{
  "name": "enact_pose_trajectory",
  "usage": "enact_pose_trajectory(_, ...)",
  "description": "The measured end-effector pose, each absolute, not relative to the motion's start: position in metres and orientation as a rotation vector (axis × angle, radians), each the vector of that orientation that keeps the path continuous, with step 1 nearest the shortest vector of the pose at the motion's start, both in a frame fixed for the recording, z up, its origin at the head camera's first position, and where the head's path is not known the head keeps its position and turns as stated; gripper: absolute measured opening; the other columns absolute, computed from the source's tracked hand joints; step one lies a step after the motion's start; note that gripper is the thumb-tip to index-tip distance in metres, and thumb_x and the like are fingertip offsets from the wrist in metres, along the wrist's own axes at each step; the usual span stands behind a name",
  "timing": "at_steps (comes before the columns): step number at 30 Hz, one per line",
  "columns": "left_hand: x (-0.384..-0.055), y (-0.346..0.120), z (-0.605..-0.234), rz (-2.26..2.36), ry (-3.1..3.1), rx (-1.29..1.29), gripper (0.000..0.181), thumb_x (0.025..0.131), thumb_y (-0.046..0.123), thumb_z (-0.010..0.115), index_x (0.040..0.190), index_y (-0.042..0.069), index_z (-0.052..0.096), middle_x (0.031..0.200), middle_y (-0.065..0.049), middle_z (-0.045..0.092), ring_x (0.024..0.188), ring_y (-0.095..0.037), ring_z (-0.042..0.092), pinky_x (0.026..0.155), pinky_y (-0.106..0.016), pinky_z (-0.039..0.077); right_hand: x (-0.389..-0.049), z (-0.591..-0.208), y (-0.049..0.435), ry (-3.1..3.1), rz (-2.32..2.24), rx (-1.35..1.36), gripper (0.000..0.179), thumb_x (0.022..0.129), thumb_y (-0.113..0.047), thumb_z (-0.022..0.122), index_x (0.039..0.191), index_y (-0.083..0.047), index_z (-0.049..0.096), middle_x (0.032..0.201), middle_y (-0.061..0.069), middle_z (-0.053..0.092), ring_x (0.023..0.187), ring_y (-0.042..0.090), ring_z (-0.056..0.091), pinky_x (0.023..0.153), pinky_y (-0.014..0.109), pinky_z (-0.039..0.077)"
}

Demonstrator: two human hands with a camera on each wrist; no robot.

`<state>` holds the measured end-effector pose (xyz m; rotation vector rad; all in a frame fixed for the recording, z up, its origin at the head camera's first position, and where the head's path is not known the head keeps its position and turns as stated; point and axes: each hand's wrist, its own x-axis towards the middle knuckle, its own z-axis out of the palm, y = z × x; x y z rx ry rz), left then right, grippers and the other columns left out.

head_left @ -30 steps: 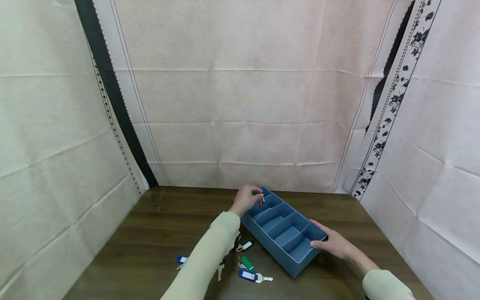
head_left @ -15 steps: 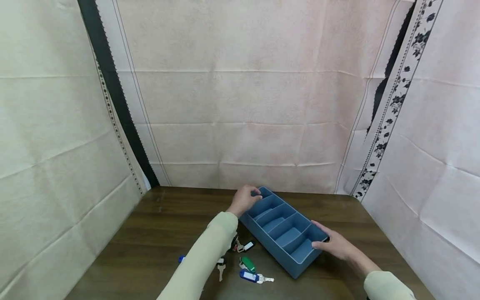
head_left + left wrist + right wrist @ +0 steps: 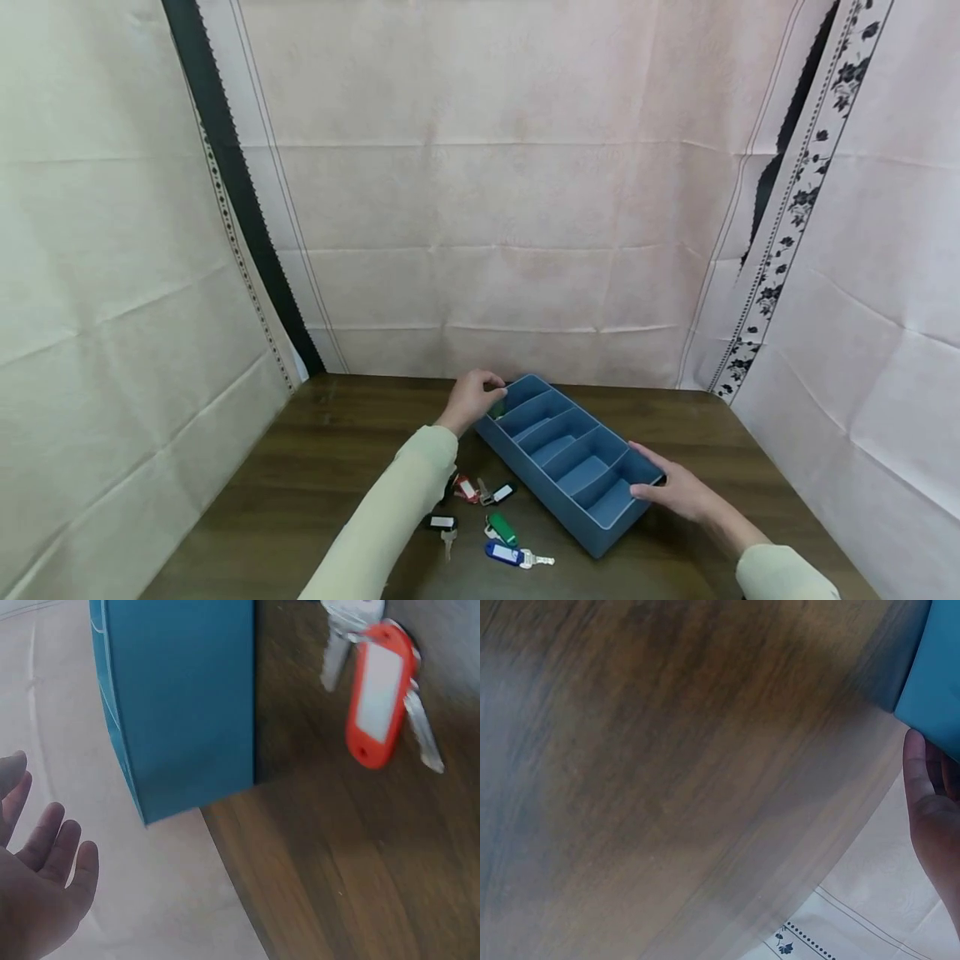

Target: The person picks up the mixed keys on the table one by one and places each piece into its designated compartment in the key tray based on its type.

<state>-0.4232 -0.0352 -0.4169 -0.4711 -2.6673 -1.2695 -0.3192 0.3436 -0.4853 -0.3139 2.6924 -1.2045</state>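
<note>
A blue organizer tray with several compartments stands slantwise on the table. My left hand is at its far left end, beside the end compartment, where a bit of a green key tag shows. In the left wrist view the left hand has loosely bent fingers, apart from each other, with nothing between them. My right hand grips the tray's near right end, thumb on one side and fingers on the other. The right wrist view shows this hand against the tray's corner.
Tagged keys lie left of the tray: a red tag, two black tags, a green tag and a blue tag. My left sleeve crosses above the table and covers part of it. Pale cloth hangs behind.
A small red item was at my left fingertips one second ago; it has gone from sight at the tray's far end. The left hand has drawn back leftward. The right hand keeps its grip.
</note>
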Motion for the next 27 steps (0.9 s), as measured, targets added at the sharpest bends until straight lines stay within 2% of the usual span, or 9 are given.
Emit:
enact_pose_trajectory(12,-0.418,-0.066,-0.429,-1.230,-2.646,-0.505,0.013,0.094,0.021,0.070,0.101,0.011,0.074,0.110,-0.007,0.065,0.108,-0.028,0.059,0.094,-0.046,0.047,-0.318,-0.486,0.345,2.679,-1.225,-0.298,0.078,0.095,-0.037,0.066,0.158,-0.014,0.025,0.154,0.032,0.026,0.135,0.056,0.030,0.100,0.073,0.029)
enact_pose_trajectory(18,-0.408,-0.074,-0.437,-1.229,-2.678,-0.521,0.013,0.093,0.022,0.071,0.101,0.013,0.074,0.113,-0.006,0.065,0.111,-0.027,0.058,0.096,-0.047,0.046,-0.318,-0.485,0.344,2.675,-1.219,-0.288,0.079,0.095,-0.037,0.066,0.158,-0.014,0.024,0.154,0.033,0.025,0.136,0.057,0.029,0.099,0.073,0.029)
enact_pose_trajectory(27,-0.389,-0.085,-0.449,-1.253,-2.707,-0.536,0.014,0.093,0.022,0.072,0.102,0.012,0.074,0.113,-0.007,0.065,0.108,-0.028,0.059,0.093,-0.048,0.048,-0.317,-0.485,0.343,2.675,-1.214,-0.270,0.079,0.095,-0.038,0.066,0.158,-0.015,0.025,0.154,0.032,0.026,0.136,0.057,0.028,0.099,0.074,0.028)
